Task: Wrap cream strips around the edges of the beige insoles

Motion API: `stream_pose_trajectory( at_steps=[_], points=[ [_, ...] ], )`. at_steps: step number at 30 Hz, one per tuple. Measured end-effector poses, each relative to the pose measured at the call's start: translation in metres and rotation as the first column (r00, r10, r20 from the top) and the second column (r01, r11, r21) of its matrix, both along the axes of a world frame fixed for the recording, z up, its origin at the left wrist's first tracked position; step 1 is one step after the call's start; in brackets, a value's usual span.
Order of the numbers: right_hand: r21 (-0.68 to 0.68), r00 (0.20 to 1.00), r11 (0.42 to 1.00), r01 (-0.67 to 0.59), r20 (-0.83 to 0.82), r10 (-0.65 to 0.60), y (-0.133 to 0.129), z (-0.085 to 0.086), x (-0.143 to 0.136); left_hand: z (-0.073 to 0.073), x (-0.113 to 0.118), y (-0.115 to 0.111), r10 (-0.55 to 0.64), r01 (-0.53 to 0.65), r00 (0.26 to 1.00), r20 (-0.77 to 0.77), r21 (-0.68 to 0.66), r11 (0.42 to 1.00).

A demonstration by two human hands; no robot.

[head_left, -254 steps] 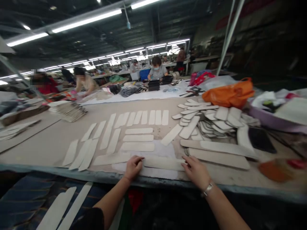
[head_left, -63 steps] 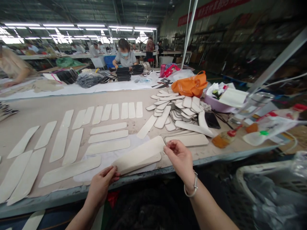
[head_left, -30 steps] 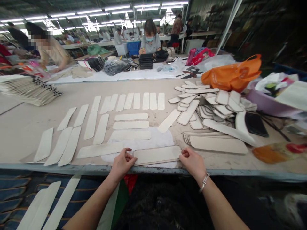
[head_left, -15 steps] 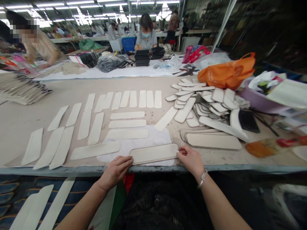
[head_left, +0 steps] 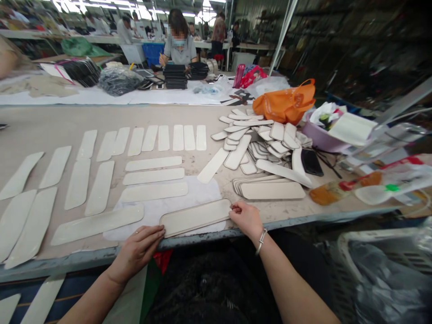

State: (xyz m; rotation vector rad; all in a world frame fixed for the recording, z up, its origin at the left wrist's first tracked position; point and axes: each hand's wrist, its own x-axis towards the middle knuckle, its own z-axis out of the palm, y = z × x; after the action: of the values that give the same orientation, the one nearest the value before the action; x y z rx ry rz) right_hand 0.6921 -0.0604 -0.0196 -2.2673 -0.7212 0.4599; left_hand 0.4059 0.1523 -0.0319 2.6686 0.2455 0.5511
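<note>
A long cream panel with a dark edge (head_left: 195, 218) lies near the table's front edge, partly over a white sheet (head_left: 205, 191). At its left end is my left hand (head_left: 143, 243), fingers together against the corner. My right hand (head_left: 245, 218) pinches the right end between thumb and fingers. Several pale strips (head_left: 155, 176) are laid out flat to the left and behind. A stack of similar long panels (head_left: 273, 190) sits right of my right hand, with a loose heap of smaller edged pieces (head_left: 238, 153) behind it.
An orange bag (head_left: 285, 104), a purple basin (head_left: 324, 135) and a black phone (head_left: 312, 162) are at the right. Bottles and a spoon lie beyond the stack. Across the table a person (head_left: 180, 47) sits behind black stacks (head_left: 175, 76). A white basket (head_left: 351, 247) stands low right.
The whole view has swung to the right, so the table's contents sit further left. Both hands remain at the ends of the same panel.
</note>
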Motion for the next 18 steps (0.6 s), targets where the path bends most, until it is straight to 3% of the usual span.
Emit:
stream_pose_trajectory(
  at_steps=[8,11,14,18],
  points=[
    [-0.031,1.0,0.999,-0.012,0.007,0.012,0.0,0.005,-0.001,0.003,0.005,-0.006,0.092,-0.091,0.996,0.003,-0.07,0.993],
    [-0.039,1.0,0.999,-0.02,0.014,0.021,0.0,0.004,0.0,0.004,0.007,-0.008,0.212,-0.219,0.975,-0.059,-0.152,0.964],
    [-0.048,0.999,0.998,-0.031,0.021,0.032,0.0,0.002,0.0,0.006,0.012,-0.009,0.363,-0.378,0.926,-0.105,-0.23,0.897],
    [-0.073,0.998,0.996,-0.041,0.052,0.045,0.0,0.002,-0.001,0.011,0.022,-0.009,0.419,-0.441,0.897,-0.144,-0.201,0.875]
  ],
)
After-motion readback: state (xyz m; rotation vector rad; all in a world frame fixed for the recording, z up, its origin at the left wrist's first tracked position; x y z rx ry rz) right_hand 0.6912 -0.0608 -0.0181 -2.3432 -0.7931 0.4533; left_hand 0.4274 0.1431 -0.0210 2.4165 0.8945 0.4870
